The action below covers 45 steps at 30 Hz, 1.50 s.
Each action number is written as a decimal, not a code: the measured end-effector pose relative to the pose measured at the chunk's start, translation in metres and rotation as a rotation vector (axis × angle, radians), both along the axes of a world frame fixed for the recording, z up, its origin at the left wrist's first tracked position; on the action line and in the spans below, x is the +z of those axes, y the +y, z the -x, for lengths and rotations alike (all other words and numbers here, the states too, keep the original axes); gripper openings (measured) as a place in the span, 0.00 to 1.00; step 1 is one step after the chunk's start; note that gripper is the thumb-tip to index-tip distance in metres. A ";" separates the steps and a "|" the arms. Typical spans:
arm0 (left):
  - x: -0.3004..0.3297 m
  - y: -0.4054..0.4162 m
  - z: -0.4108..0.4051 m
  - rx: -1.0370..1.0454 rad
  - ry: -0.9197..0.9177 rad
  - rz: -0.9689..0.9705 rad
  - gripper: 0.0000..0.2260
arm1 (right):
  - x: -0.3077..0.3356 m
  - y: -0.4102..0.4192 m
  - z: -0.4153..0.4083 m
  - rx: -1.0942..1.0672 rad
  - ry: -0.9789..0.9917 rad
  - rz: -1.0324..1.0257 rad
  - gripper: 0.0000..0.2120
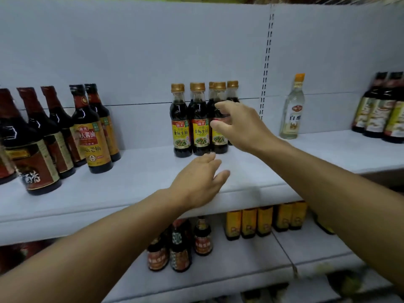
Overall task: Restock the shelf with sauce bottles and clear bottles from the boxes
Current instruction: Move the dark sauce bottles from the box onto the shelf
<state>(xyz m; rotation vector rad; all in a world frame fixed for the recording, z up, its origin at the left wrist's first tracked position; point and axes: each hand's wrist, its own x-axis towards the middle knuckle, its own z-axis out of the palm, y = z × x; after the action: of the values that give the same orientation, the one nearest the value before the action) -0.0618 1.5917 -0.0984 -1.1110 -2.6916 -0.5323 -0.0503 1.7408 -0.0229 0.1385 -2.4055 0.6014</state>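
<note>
A cluster of small dark sauce bottles (182,125) with gold caps and yellow labels stands on the middle shelf (140,178). My right hand (238,125) reaches in from the right, its thumb and index finger curled round the front right sauce bottle (220,139) of the cluster, which stands upright on the shelf. My left hand (200,182) hovers low over the shelf just in front of the cluster, fingers straight and holding nothing. One clear bottle (291,110) with an orange cap stands alone to the right.
Larger dark sauce bottles (91,132) fill the shelf's left side, and more dark bottles (380,110) stand at the far right. The lower shelf (240,270) carries small bottles (181,246) and yellow packs (264,219). A slotted upright (265,68) divides the back panel.
</note>
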 end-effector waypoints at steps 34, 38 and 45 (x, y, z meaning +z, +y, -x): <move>-0.233 -0.081 -0.118 -0.044 -0.539 -0.202 0.12 | -0.252 -0.083 -0.113 0.351 -0.551 0.038 0.08; -0.286 -0.083 -0.128 0.104 -0.603 -0.175 0.10 | -0.306 -0.079 -0.114 0.380 -0.678 0.029 0.09; -0.388 -0.086 -0.144 0.212 -0.842 -0.083 0.12 | -0.420 -0.066 -0.122 0.380 -0.920 0.032 0.09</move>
<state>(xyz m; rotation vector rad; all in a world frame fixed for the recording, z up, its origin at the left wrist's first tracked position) 0.0818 1.5058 -0.4867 -0.6397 -3.3590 -1.2917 0.0715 1.6746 -0.4431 0.3772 -3.2831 1.0453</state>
